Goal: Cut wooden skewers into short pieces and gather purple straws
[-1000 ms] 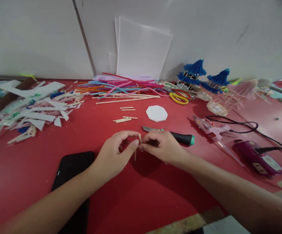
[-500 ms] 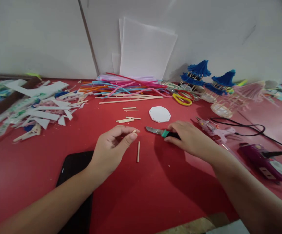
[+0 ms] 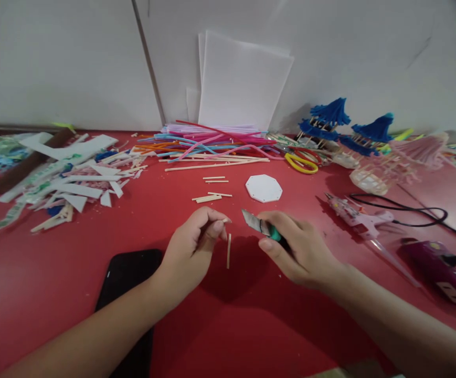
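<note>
Pinched between the thumb and fingertips of my left hand (image 3: 192, 245) is a small wooden stick (image 3: 226, 220), mostly hidden by the fingers. My right hand (image 3: 308, 252) grips a utility knife (image 3: 256, 223) with a green and black handle. Its bare blade points left toward the stick, with a gap between them. On the table just below my left fingertips lies a short loose stick (image 3: 229, 252). Several more cut sticks (image 3: 210, 199) rest beyond the hands, beside a white octagonal plate (image 3: 263, 188) with small holes near its edge.
A black phone-like slab (image 3: 129, 268) lies under my left forearm. White scraps (image 3: 78, 184) are heaped at left, pipe cleaners (image 3: 212, 140) at the back. To the right are yellow-handled scissors (image 3: 301, 164), blue-roofed models (image 3: 330, 113), a pink glue gun (image 3: 363, 220) and a purple power socket (image 3: 432, 268).
My right hand has turned the knife, its grip now closer around the handle, and the blade has tilted downward to the right. My left hand still pinches the stick. The view has shifted slightly.
</note>
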